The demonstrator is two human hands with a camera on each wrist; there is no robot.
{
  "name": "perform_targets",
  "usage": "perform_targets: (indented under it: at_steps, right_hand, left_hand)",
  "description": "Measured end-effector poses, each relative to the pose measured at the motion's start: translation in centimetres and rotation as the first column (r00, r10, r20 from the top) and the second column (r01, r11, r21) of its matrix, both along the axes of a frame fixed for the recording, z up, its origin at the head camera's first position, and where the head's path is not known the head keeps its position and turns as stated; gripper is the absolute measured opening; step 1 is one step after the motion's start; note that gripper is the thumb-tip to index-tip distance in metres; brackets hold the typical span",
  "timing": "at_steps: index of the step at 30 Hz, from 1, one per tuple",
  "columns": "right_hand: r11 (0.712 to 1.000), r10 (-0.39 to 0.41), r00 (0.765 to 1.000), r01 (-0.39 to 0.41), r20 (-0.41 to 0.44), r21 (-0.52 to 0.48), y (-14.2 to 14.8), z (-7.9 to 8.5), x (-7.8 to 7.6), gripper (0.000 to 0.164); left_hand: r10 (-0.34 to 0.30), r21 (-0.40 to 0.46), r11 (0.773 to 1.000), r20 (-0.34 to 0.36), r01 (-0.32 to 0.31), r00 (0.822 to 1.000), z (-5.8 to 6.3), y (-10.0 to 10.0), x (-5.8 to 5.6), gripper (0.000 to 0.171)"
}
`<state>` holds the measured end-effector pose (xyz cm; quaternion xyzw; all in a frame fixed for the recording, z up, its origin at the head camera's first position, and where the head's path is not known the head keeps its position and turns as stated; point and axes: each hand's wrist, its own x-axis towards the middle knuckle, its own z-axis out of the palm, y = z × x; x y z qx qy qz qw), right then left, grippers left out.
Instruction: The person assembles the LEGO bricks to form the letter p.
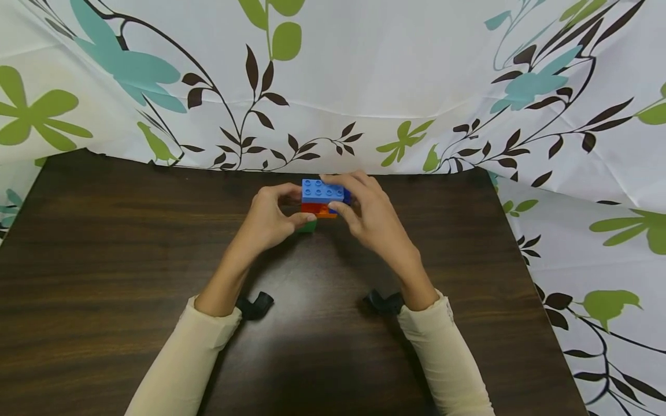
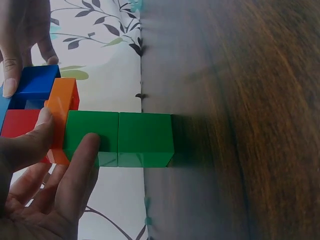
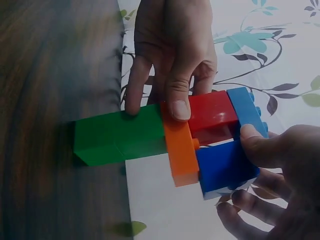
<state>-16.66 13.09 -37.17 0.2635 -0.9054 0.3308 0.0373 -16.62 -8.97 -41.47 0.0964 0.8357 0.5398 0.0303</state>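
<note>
A tower of toy building bricks stands on the table. Two green bricks form its base, with a thin orange brick lying across them. Above the orange one are a red brick and a dark blue brick, side by side with a gap between. A light blue studded brick spans the top. My left hand pinches the tower near the red and orange bricks, one finger touching green. My right hand grips the dark blue and light blue bricks, thumb in front and fingers behind.
The dark wooden table meets a patterned white cloth just behind the tower. Black wrist mounts stick out inward from both cream sleeves.
</note>
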Motion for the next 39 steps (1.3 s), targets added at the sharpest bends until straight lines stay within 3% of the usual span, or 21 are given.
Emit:
perform_targets:
  at_steps: [5, 19, 31, 39]
  right_hand:
    - [0.996, -0.003, 0.998, 0.009, 0.065, -0.09, 0.1, -0.6, -0.2, 0.047]
    - [0.977, -0.044, 0.976, 0.086, 0.214, -0.194, 1.1, -1.2, -0.5, 0.051]
    - [0.964, -0.06, 0.958, 0.128, 0.28, -0.232, 1.9, -1.4, -0.9, 0.049]
    - [0.959, -0.036, 0.962, 0.11, 0.272, -0.262, 2.3, -1.7, -1.0, 0.047]
  left_hand:
    - [0.005, -0.009, 1.0, 0.015, -0.005, 1.0, -0.1, -0.1, 0.0, 0.038]
    - [0.021, -0.035, 0.999, 0.048, -0.019, 0.999, -0.6, 0.3, 0.1, 0.037]
    - [0.031, -0.027, 0.999, 0.063, -0.029, 0.998, -0.8, 0.1, 0.3, 0.039]
    - [0.042, -0.003, 0.999, 0.06, -0.041, 0.997, -1.1, 0.0, 0.5, 0.041]
